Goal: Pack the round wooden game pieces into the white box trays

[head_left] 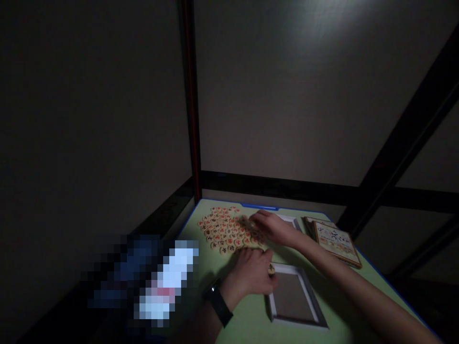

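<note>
Several round wooden game pieces (224, 230) with red and dark marks lie packed together on a light green table (247, 320). My right hand (268, 227) rests on the right edge of that cluster, fingers bent over some pieces and blurred. My left hand (251, 274), with a dark watch on the wrist, lies curled just below the cluster, and one wooden piece (271, 269) sits pinched at its fingertips. A white-framed tray (294, 298) lies right beside the left hand.
A second white-framed tray (292, 220) shows behind my right hand. Wooden boxes with printed lids (337, 241) are stacked at the table's right side. The table has a blue rim (260, 206). Dark beams and a wall stand behind. A blurred-out patch lies at lower left.
</note>
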Action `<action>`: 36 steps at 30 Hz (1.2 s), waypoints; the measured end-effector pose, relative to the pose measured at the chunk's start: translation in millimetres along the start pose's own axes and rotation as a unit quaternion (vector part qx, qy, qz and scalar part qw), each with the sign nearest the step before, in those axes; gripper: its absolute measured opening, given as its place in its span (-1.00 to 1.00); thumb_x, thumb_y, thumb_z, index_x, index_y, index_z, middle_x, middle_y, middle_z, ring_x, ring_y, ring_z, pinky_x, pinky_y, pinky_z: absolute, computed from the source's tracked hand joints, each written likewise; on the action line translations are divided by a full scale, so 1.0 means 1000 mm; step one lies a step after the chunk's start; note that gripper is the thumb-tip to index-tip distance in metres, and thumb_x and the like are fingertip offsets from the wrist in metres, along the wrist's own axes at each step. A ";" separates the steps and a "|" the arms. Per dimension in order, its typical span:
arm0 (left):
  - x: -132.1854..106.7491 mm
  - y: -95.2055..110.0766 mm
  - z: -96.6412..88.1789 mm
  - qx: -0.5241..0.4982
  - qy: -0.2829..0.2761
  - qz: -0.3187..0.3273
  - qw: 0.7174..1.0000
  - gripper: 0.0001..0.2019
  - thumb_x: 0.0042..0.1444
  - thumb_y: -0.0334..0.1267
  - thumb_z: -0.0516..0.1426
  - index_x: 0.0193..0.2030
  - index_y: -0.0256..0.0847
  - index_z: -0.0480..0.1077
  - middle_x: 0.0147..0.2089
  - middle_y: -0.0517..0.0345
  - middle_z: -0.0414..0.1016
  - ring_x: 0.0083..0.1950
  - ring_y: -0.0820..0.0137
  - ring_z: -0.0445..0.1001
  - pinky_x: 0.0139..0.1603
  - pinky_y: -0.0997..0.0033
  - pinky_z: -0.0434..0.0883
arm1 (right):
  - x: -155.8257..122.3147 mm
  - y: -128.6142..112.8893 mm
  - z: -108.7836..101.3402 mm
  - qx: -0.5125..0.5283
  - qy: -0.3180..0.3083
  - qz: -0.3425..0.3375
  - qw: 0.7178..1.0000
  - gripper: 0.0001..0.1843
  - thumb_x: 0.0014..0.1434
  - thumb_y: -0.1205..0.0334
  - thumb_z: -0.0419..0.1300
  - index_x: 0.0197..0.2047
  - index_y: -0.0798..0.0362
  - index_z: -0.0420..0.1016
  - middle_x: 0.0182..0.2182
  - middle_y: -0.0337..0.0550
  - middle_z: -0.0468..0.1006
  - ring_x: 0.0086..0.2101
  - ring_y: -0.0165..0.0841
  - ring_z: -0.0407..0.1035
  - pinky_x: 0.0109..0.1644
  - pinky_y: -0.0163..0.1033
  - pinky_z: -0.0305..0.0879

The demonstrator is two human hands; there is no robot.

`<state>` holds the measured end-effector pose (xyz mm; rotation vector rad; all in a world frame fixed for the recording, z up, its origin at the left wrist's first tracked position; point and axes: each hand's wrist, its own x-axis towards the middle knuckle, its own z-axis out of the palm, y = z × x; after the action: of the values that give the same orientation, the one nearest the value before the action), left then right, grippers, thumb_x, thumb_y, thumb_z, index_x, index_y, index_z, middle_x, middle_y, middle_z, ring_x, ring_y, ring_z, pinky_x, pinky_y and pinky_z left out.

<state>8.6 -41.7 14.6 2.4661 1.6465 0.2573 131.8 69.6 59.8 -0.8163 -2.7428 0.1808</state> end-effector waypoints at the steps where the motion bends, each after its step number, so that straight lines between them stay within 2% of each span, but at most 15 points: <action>1: 0.000 0.000 -0.001 0.003 -0.002 0.001 1.000 -0.68 0.07 -0.08 0.11 -0.05 -0.14 0.38 -0.11 -0.04 0.59 -0.05 0.04 0.56 0.01 0.05 0.48 | -0.022 -0.001 -0.002 0.030 0.018 -0.016 0.999 -0.76 0.36 0.30 0.02 -0.03 0.09 0.48 -0.15 0.03 0.54 -0.18 -0.26 0.44 -0.09 -0.23 0.31; 3: 0.000 0.000 -0.002 0.009 -0.005 -0.002 1.000 -0.68 0.08 -0.09 0.10 -0.05 -0.14 0.38 -0.10 -0.05 0.59 -0.04 0.05 0.57 0.02 0.06 0.48 | -0.062 -0.006 -0.004 0.080 0.027 -0.025 0.996 -0.76 0.39 0.26 0.02 -0.07 0.07 0.50 -0.17 0.01 0.53 -0.17 -0.27 0.45 -0.08 -0.23 0.33; 5: 0.000 0.000 -0.002 0.017 -0.004 -0.006 1.000 -0.69 0.09 -0.11 0.10 -0.04 -0.15 0.38 -0.09 -0.05 0.60 -0.05 0.05 0.58 0.01 0.06 0.49 | -0.094 -0.014 -0.001 0.110 0.011 -0.006 0.994 -0.77 0.39 0.24 0.03 -0.07 0.05 0.50 -0.19 -0.02 0.54 -0.18 -0.29 0.46 -0.09 -0.25 0.34; 7: 0.000 -0.001 -0.002 0.020 0.004 -0.005 1.000 -0.70 0.08 -0.11 0.11 -0.06 -0.13 0.39 -0.10 -0.02 0.61 -0.07 0.06 0.58 -0.02 0.07 0.50 | -0.114 -0.023 0.006 0.103 -0.011 0.024 0.994 -0.78 0.39 0.26 0.04 -0.09 0.05 0.52 -0.20 -0.03 0.52 -0.21 -0.30 0.46 -0.12 -0.27 0.35; 9: 0.000 -0.002 0.000 0.021 0.009 -0.004 1.000 -0.73 0.08 -0.12 0.11 -0.08 -0.11 0.39 -0.12 0.02 0.61 -0.09 0.08 0.59 -0.05 0.11 0.50 | -0.123 -0.031 0.016 0.070 -0.029 0.039 0.996 -0.77 0.37 0.31 0.03 -0.11 0.05 0.53 -0.20 -0.04 0.51 -0.24 -0.32 0.46 -0.14 -0.28 0.35; 12: 0.000 -0.003 0.003 0.029 0.012 -0.005 0.999 -0.78 0.10 -0.14 0.10 -0.12 -0.10 0.39 -0.15 0.05 0.61 -0.11 0.11 0.59 -0.08 0.16 0.50 | -0.123 -0.036 0.028 0.017 -0.044 0.054 0.997 -0.74 0.32 0.39 0.06 -0.05 0.05 0.54 -0.20 -0.04 0.51 -0.28 -0.32 0.47 -0.18 -0.29 0.33; 14: 0.001 -0.004 0.005 0.035 0.017 -0.005 0.999 -0.80 0.11 -0.14 0.10 -0.14 -0.10 0.38 -0.17 0.06 0.61 -0.12 0.13 0.60 -0.10 0.19 0.50 | -0.121 -0.037 0.028 0.010 -0.045 0.063 0.997 -0.73 0.30 0.39 0.09 0.00 0.05 0.53 -0.20 -0.04 0.52 -0.27 -0.31 0.48 -0.19 -0.29 0.32; 17: 0.001 -0.006 0.006 0.038 0.023 -0.006 0.999 -0.80 0.12 -0.11 0.10 -0.15 -0.10 0.38 -0.17 0.06 0.61 -0.12 0.13 0.60 -0.12 0.21 0.49 | -0.122 -0.036 0.018 0.023 -0.035 0.078 0.996 -0.78 0.32 0.33 0.10 -0.06 0.06 0.55 -0.22 -0.04 0.54 -0.26 -0.30 0.48 -0.20 -0.29 0.30; 20: 0.001 -0.006 0.005 0.034 0.020 -0.001 0.999 -0.79 0.12 -0.09 0.11 -0.15 -0.09 0.37 -0.16 0.08 0.61 -0.13 0.13 0.60 -0.13 0.21 0.49 | -0.125 -0.036 0.007 -0.007 -0.025 0.095 0.995 -0.80 0.31 0.28 0.10 -0.14 0.06 0.56 -0.26 -0.04 0.55 -0.28 -0.28 0.48 -0.23 -0.27 0.27; 24: -0.001 -0.005 0.002 0.042 0.007 -0.001 0.999 -0.79 0.09 -0.12 0.13 -0.14 -0.10 0.35 -0.14 0.06 0.61 -0.12 0.14 0.59 -0.15 0.25 0.48 | -0.126 -0.039 0.006 -0.054 -0.050 0.088 0.993 -0.82 0.23 0.26 0.13 -0.17 0.05 0.55 -0.28 -0.04 0.57 -0.30 -0.24 0.46 -0.25 -0.24 0.21; 27: -0.002 -0.003 -0.001 0.044 0.000 0.000 0.999 -0.77 0.07 -0.11 0.14 -0.14 -0.10 0.34 -0.13 0.04 0.60 -0.11 0.13 0.58 -0.13 0.23 0.48 | -0.125 -0.039 0.010 -0.033 -0.052 0.100 0.993 -0.80 0.14 0.33 0.17 -0.15 0.06 0.52 -0.26 -0.05 0.58 -0.30 -0.26 0.45 -0.26 -0.26 0.20; 31: -0.003 -0.002 -0.003 0.036 -0.005 0.005 0.999 -0.73 0.05 -0.09 0.16 -0.13 -0.10 0.34 -0.11 0.05 0.60 -0.10 0.12 0.58 -0.11 0.21 0.48 | -0.126 -0.035 0.011 0.033 -0.025 0.123 0.991 -0.76 0.01 0.46 0.19 -0.21 0.07 0.51 -0.29 -0.11 0.58 -0.29 -0.30 0.43 -0.24 -0.30 0.22; 36: -0.003 -0.002 -0.002 0.036 0.001 0.011 0.999 -0.76 0.04 -0.12 0.15 -0.14 -0.09 0.34 -0.13 0.07 0.60 -0.11 0.13 0.58 -0.12 0.21 0.48 | -0.125 -0.028 0.016 0.075 -0.013 0.047 0.996 -0.68 0.04 0.54 0.17 -0.19 0.04 0.59 -0.25 -0.11 0.57 -0.22 -0.30 0.46 -0.13 -0.31 0.27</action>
<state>5.0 -43.2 16.3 2.5382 1.6583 0.2071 213.0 -23.5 22.2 -0.9073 -2.6766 0.4137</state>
